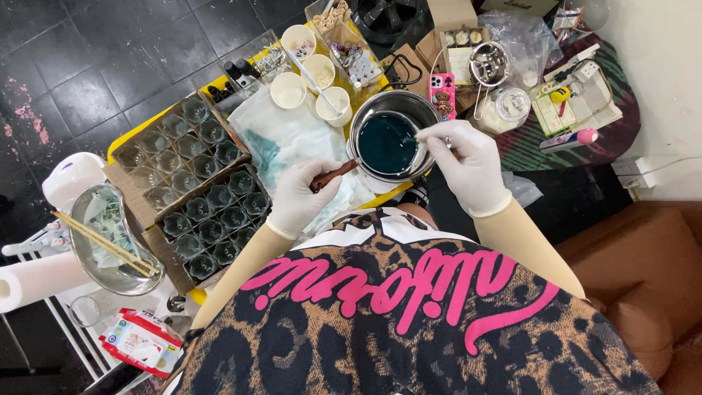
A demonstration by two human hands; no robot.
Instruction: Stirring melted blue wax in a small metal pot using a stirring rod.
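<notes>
Seen from above, a person in white gloves works at a cluttered bench (117,150). The left hand (300,196) has its grip clamped on the brown handle (333,176) of a small metal pot (386,139) of dark teal liquid, near the bench's front edge. The right hand (469,162) pinches a thin metal stirrer (422,137) dipping into the liquid. Trays of small glass jars (201,190) sit left of the pot.

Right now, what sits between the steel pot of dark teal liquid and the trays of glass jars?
Head view: a white cloth stained teal covers that stretch, between the pot and the jar trays. The gloved left hand on the pot's wooden handle lies over its near edge.
</notes>
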